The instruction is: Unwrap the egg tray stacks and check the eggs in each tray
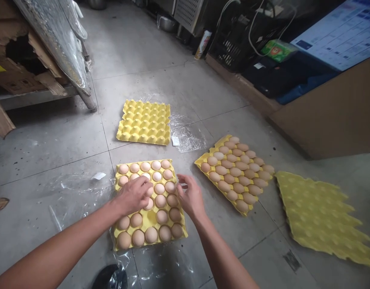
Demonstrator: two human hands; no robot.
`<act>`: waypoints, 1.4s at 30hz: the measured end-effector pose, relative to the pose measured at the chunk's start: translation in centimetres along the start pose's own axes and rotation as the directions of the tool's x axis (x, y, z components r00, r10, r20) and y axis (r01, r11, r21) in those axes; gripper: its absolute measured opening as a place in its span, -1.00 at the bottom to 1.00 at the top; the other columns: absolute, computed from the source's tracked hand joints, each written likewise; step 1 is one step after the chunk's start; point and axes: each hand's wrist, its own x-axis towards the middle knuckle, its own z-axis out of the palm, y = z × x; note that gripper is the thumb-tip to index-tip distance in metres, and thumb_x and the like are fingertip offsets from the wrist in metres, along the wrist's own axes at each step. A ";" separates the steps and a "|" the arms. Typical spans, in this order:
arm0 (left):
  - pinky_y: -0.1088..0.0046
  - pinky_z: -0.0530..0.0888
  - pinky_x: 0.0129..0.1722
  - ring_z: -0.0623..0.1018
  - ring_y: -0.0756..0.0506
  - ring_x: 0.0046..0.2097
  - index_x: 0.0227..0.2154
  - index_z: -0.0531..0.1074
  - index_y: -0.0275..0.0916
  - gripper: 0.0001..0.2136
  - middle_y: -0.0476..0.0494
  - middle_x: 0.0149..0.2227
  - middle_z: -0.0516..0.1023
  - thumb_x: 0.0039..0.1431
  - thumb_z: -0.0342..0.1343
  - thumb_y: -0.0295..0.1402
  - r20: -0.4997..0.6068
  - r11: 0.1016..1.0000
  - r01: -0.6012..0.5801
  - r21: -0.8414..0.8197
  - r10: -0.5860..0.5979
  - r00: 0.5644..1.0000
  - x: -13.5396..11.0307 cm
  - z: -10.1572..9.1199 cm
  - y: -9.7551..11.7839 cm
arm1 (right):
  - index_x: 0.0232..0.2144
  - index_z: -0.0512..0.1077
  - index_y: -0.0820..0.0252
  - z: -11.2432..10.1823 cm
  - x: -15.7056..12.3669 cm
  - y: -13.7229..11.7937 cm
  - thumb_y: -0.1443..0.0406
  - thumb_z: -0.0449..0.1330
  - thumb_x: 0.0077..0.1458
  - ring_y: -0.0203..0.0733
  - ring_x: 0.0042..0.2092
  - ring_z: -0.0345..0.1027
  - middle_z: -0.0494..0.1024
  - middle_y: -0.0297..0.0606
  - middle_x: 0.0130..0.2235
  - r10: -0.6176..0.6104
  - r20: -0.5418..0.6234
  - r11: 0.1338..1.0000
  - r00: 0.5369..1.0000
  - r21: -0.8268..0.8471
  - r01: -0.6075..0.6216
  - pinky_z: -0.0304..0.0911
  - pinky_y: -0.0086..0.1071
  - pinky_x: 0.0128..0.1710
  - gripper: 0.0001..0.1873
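A yellow egg tray [150, 218] filled with brown and pale eggs lies on the floor in front of me; one cell in its second row from the front holds no egg. Over the tray's middle, my left hand [134, 195] has its fingers curled down onto an egg [150, 191], partly hiding it and its neighbours. Beside the tray's right edge is my right hand [190, 196], its fingers apart and bent toward the outermost eggs, holding nothing. Whether its fingertips touch the tray edge, I cannot tell.
A second full egg tray [197, 161] sits to the right, with an egg-free yellow tray [319, 216] beyond it. Another bare tray [144, 122] lies ahead. Clear plastic wrap [189, 134] is strewn about. A metal table leg [90, 102] and cardboard [332, 108] flank the floor.
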 end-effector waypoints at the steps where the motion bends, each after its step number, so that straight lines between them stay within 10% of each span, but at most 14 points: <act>1: 0.29 0.55 -0.07 0.56 -0.15 -0.05 -0.01 0.48 -0.08 -0.65 -0.12 -0.01 0.55 0.13 0.23 -0.45 -0.030 0.996 0.046 -0.077 -0.049 0.998 -0.4 -0.3 0.0 | 0.01 0.51 0.16 0.1 0.2 -0.1 0.26 0.10 0.25 -0.05 -0.07 0.51 0.57 -0.13 -0.07 -0.004 0.000 1.000 1.000 -0.005 0.004 0.52 -0.16 -0.08 -0.66; 6: 0.25 0.58 0.09 0.60 -0.14 0.05 -0.04 0.42 -0.07 -0.64 -0.11 0.03 0.54 0.12 0.35 -0.34 -0.060 0.665 0.185 -0.723 -0.328 0.943 -2.9 -0.4 -0.6 | 0.07 0.51 0.14 1.0 1.5 -0.8 0.24 0.09 0.30 -0.02 0.00 0.49 0.54 -0.10 0.05 -0.051 0.022 0.996 0.998 -0.069 0.052 0.49 -0.14 -0.01 -0.65; 9: 0.21 0.56 0.16 0.57 -0.17 0.15 0.08 0.37 -0.06 -0.54 -0.16 0.15 0.49 0.13 0.32 -0.38 -0.046 0.534 0.139 -0.834 -0.318 0.947 -3.6 -0.3 -0.9 | 0.10 0.49 0.13 1.6 2.5 -1.1 0.21 0.10 0.32 -0.01 0.00 0.48 0.52 -0.09 0.08 -0.089 0.060 0.986 0.994 -0.133 0.096 0.43 -0.13 0.03 -0.63; 17: 0.10 0.45 0.19 0.46 -0.22 0.12 0.06 0.46 -0.08 -0.56 -0.11 0.05 0.57 0.13 0.14 -0.56 -0.047 0.990 0.047 -0.134 -0.054 0.997 -1.4 -0.9 0.4 | -0.04 0.55 0.10 2.0 3.9 -1.6 0.31 0.22 0.15 -0.11 -0.24 0.43 0.48 -0.12 -0.04 -0.093 0.168 0.940 0.981 -0.310 0.142 0.27 -0.27 -0.29 -0.69; 28: 0.24 0.51 -0.03 0.50 -0.18 -0.01 0.00 0.44 -0.13 -0.75 -0.17 0.03 0.50 0.30 0.06 -0.47 0.098 0.999 0.004 0.052 -0.009 0.995 -0.8 0.2 0.4 | -0.20 0.45 0.11 0.7 3.9 -1.9 0.29 0.28 0.05 -0.11 -0.25 0.44 0.56 -0.22 -0.16 -0.061 0.119 0.976 0.991 -0.203 0.084 0.33 -0.25 -0.24 -0.78; 32: 0.20 0.48 0.04 0.51 -0.20 -0.01 -0.02 0.47 -0.15 -0.78 -0.21 -0.05 0.54 0.37 0.01 -0.42 -0.123 0.980 0.099 0.171 -0.079 0.989 -2.3 -1.0 -0.9 | -0.05 0.39 0.09 -0.5 1.9 -1.7 0.19 0.30 0.11 -0.13 -0.14 0.53 0.60 -0.22 -0.09 -0.042 0.130 0.980 0.991 0.197 0.015 0.48 -0.25 -0.11 -0.64; 35: 0.13 0.45 0.06 0.51 -0.26 0.01 0.02 0.48 -0.15 -0.77 -0.24 -0.03 0.54 0.38 0.03 -0.35 -0.233 0.922 0.256 0.290 -0.191 0.953 -3.2 -2.3 -3.0 | 0.15 0.37 0.08 -1.0 0.7 -1.8 0.17 0.33 0.10 -0.06 0.04 0.52 0.52 -0.10 0.11 -0.053 0.204 0.820 0.977 0.567 -0.074 0.49 -0.15 0.07 -0.43; 42: 0.26 0.48 -0.10 0.58 -0.17 -0.08 -0.11 0.48 -0.12 -0.83 -0.13 -0.01 0.52 0.37 0.08 -0.20 -0.055 0.915 0.370 0.162 -0.366 0.929 -3.5 -3.6 -5.7 | 0.02 0.51 0.02 -1.4 0.1 -2.8 0.31 0.29 0.10 -0.08 0.06 0.50 0.47 -0.18 0.08 -0.139 0.217 0.828 0.966 0.561 -0.007 0.46 -0.15 0.12 -0.60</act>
